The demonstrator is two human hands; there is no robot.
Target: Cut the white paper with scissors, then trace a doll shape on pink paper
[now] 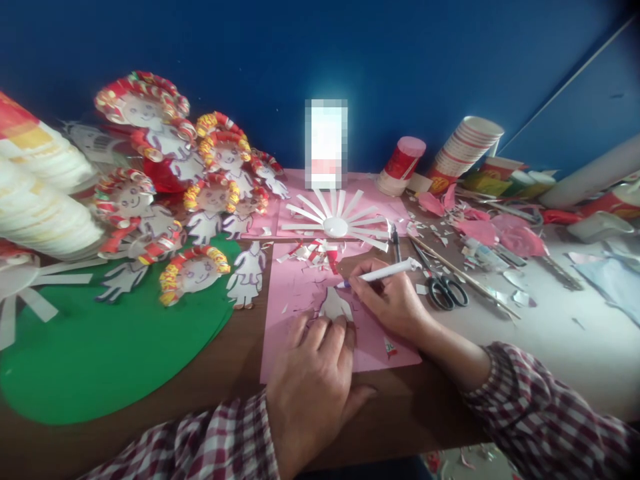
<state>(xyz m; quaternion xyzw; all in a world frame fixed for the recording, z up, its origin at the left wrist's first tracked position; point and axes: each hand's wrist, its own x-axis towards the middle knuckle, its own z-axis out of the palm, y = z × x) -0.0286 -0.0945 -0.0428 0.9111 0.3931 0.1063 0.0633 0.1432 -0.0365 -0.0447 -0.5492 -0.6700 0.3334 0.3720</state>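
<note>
My right hand (395, 300) grips a white marker (387, 271), its tip by the upper edge of a white paper cutout (334, 303). That cutout lies on a pink sheet (285, 340) in front of me. With fingers stretched out, my left hand (315, 373) presses on the lower part of the cutout and hides some of it. Just beyond, red and white paper scraps (315, 253) lie on the pink sheet. A cut-open paper cup with strips fanned out (336, 227) sits further back. Left of the sheet lies a doll-body cutout (247, 275) outlined in dark ink.
Black-handled scissors (449, 293) and a thin wooden stick (463, 277) lie to the right. Several paper dolls with curled hair (143, 110) crowd the left, beside green sheets (115, 360). Stacked paper cups (467, 150) stand at the back right; a glowing blurred screen (326, 143) stands at the back.
</note>
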